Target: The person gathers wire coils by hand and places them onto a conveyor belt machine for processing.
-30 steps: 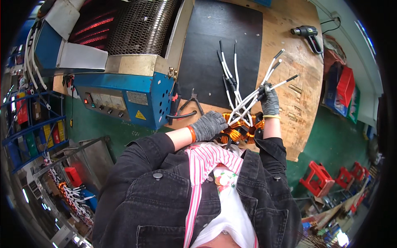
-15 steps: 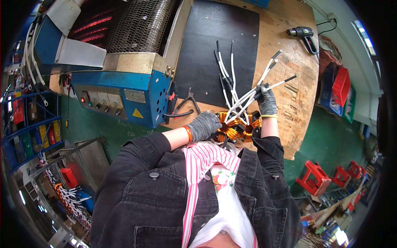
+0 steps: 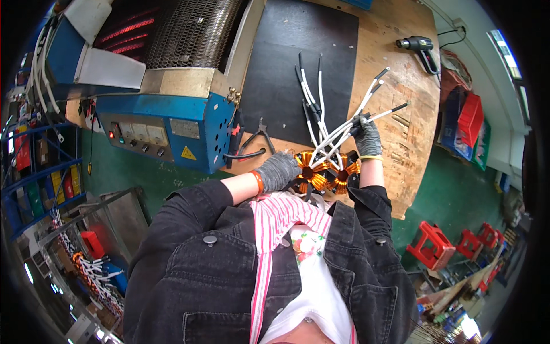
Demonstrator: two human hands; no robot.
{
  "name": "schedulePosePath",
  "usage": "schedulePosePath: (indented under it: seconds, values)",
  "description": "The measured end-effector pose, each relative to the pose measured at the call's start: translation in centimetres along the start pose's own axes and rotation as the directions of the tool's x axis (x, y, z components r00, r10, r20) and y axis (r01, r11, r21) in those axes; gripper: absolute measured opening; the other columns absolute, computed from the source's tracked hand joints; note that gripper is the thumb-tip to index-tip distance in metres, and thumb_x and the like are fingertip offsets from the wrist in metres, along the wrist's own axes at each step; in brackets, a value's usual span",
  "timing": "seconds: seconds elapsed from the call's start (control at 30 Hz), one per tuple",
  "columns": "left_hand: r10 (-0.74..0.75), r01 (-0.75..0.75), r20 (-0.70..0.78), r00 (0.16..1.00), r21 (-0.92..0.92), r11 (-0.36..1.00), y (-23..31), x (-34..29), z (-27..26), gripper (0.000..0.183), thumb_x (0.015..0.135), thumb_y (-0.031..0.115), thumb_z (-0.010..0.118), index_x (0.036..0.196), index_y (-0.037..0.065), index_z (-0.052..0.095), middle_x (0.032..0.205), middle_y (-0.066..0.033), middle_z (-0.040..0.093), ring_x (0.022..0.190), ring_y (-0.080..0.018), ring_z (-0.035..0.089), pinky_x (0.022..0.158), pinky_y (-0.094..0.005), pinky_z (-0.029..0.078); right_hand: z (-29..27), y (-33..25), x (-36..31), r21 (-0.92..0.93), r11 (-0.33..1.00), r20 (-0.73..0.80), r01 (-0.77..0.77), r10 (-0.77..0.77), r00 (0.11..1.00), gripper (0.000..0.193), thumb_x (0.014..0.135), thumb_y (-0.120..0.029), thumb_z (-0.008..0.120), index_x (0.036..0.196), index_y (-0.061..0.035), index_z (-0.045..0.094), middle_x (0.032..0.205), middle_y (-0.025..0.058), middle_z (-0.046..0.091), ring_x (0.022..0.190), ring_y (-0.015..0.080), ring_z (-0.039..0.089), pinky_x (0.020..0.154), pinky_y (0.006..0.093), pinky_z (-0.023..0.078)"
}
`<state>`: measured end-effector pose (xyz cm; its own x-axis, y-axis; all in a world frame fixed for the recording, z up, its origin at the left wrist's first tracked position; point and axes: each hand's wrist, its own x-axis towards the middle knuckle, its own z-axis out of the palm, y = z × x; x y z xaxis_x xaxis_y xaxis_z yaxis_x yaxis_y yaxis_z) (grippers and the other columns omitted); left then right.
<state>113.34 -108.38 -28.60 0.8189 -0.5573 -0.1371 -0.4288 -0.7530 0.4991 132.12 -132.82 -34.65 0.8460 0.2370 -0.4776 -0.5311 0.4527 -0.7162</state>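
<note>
Two copper-wound ring coils sit side by side at the bench's near edge, close to my body. Long white sleeved leads with black ends rise from them and fan out over the bench. My right hand, in a grey glove, is closed round a bundle of these leads, right of the coils. My left hand, gloved too, rests against the left coil's edge with curled fingers; its fingertips are partly hidden. Black-handled pliers lie beyond my left hand.
A blue heating machine with a mesh belt and glowing red elements stands at the left. A black mat covers part of the wooden bench. A heat gun lies far right. Red stools stand on the floor.
My left hand has drawn back slightly to the left, baring more of the left coil. My right hand keeps its hold on the leads. The whole view has shifted a little.
</note>
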Motion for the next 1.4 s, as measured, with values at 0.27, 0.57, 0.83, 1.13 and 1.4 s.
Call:
schedulePosePath:
  seconds: [0.27, 0.57, 0.83, 1.13, 1.4]
  values:
    - [-0.060, 0.060, 0.018, 0.998, -0.015, 0.998, -0.6, 0.0, 0.7, 0.014, 0.070, 0.019, 0.057, 0.078, 0.010, 0.066, 0.075, -0.0123, 0.062, 0.078, -0.0294, 0.060, 0.066, -0.0419, 0.046, 0.1, -0.2, 0.3, 0.011, 1.000, 0.085, 0.007, -0.008, 0.996, 0.010, 0.084, -0.009, 0.054, 0.092, -0.0033, 0.054, 0.074, 0.0084, 0.060, 0.058, 0.0180, 0.057, 0.051, 0.0276, 0.048]
    - [-0.080, 0.081, 0.084, 0.993, -0.007, 0.997, -0.2, -0.2, -1.1, 0.015, 0.070, 0.019, 0.058, 0.079, 0.009, 0.065, 0.077, -0.0127, 0.063, 0.080, -0.0296, 0.060, 0.068, -0.0411, 0.046, -0.5, 0.3, 0.7, 0.005, 1.000, 0.057, 0.008, -0.008, 0.998, 0.010, 0.083, -0.010, 0.057, 0.091, -0.0037, 0.056, 0.075, 0.0057, 0.059, 0.065, 0.0170, 0.057, 0.056, 0.0292, 0.048]
    - [-0.066, 0.066, 0.085, 0.994, 0.004, 0.998, -0.5, 0.1, -1.1, 0.015, 0.071, 0.020, 0.058, 0.078, 0.008, 0.065, 0.078, -0.0142, 0.062, 0.079, -0.0301, 0.060, 0.067, -0.0409, 0.046, 0.1, -0.1, 0.7, -0.021, 1.000, 0.006, 0.013, -0.013, 1.000, 0.011, 0.082, -0.010, 0.059, 0.091, -0.0050, 0.055, 0.075, 0.0052, 0.059, 0.064, 0.0162, 0.057, 0.056, 0.0279, 0.048]
    - [0.009, -0.012, -0.030, 1.000, -0.094, 0.995, 0.0, 0.2, -0.6, 0.014, 0.073, 0.019, 0.057, 0.073, 0.005, 0.060, 0.070, -0.0152, 0.058, 0.070, -0.0314, 0.057, 0.061, -0.0427, 0.045, 1.5, -0.3, -0.6, -0.215, 0.966, 0.001, 0.143, -0.146, 0.989, 0.026, 0.077, -0.012, 0.066, 0.100, -0.0061, 0.055, 0.083, 0.0037, 0.061, 0.074, 0.0131, 0.060, 0.064, 0.0244, 0.049]
    - [-0.041, 0.044, 0.186, 0.982, -0.009, 0.999, 0.4, 1.6, -0.4, 0.016, 0.073, 0.016, 0.058, 0.085, 0.008, 0.064, 0.076, -0.0155, 0.060, 0.074, -0.0318, 0.057, 0.066, -0.0421, 0.045, 3.0, -1.1, -2.7, -0.194, 0.955, 0.008, 0.223, -0.226, 0.974, 0.030, 0.074, -0.007, 0.068, 0.100, -0.0002, 0.055, 0.085, 0.0074, 0.063, 0.077, 0.0173, 0.062, 0.072, 0.0268, 0.050]
